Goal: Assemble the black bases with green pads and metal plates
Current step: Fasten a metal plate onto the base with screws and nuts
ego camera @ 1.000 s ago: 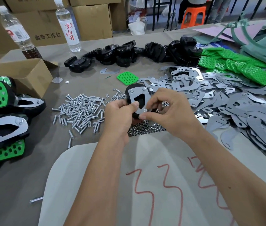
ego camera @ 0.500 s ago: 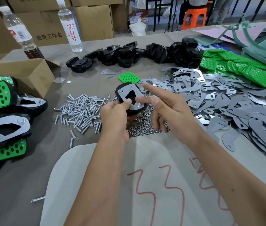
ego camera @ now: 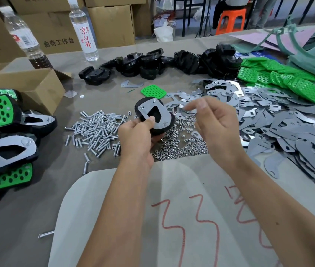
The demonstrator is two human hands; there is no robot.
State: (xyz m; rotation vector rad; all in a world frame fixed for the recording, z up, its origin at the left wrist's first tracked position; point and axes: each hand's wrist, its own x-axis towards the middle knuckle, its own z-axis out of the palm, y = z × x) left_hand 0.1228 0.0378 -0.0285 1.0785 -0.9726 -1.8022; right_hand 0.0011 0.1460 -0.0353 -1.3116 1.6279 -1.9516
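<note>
Table [ego camera: 27, 218]: grey, filled the frame, with a pale sheet marked in red at the lower centre.
Metal plates [ego camera: 291, 135]: a wide loose heap at the right.
Green pads [ego camera: 287, 79]: piled at the upper right, one lone pad [ego camera: 153, 91] just above centre.
Black bases [ego camera: 152, 64]: a row across the upper centre.
Finished pieces [ego camera: 4, 135]: stacked at the left edge, beside a cardboard box [ego camera: 21, 83].
Screws [ego camera: 96, 132]: heaped left of centre; nuts [ego camera: 179, 145] lay below the hands.
Left hand [ego camera: 136, 139]: forearm rose from the bottom edge, thumb pressed on top and fingers curled beneath, gripping the held base [ego camera: 166, 124] at centre, with its plate [ego camera: 152, 110] facing up.
Right hand [ego camera: 217, 126]: raised just right of that base, apart from it, fingers loosely curled and blurred; whether it pinched anything I cannot tell.
</note>
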